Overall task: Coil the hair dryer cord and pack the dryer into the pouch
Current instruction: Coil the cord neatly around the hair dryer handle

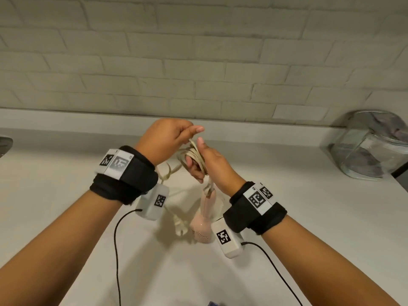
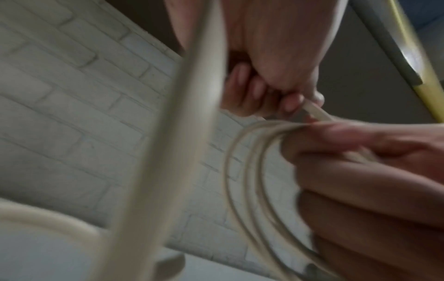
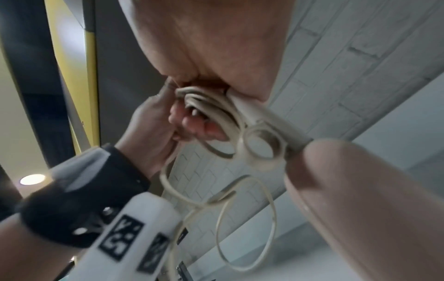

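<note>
- The hair dryer (image 1: 204, 219), pale pink, hangs above the counter near centre, long axis close to vertical: handle end up, perforated head end down toward 6 o'clock.
- Its cream cord (image 1: 195, 156) is gathered in several loops; slack strands droop toward 7 o'clock, ending in a plug (image 1: 180, 227) just left of the dryer head.
- Right hand (image 1: 206, 167): fingers curled round the coiled loops, gripping them, with the dryer suspended below it.
- Left hand (image 1: 169, 141): thumb and fingers pinch a single strand of cord just above the coil, at 11 o'clock from the right hand; the left wrist view confirms the pinch.
- The pouch (image 1: 373, 146), clear-sided with a grey zip edge, stands at 2 o'clock on the counter, well apart from both hands, against the wall.
- Surface: a plain white counter (image 1: 66, 206).
- Room: a white-painted brick wall (image 1: 198, 51) rises behind the counter.
- Both wrists carry black bands with white marker-tagged units.
</note>
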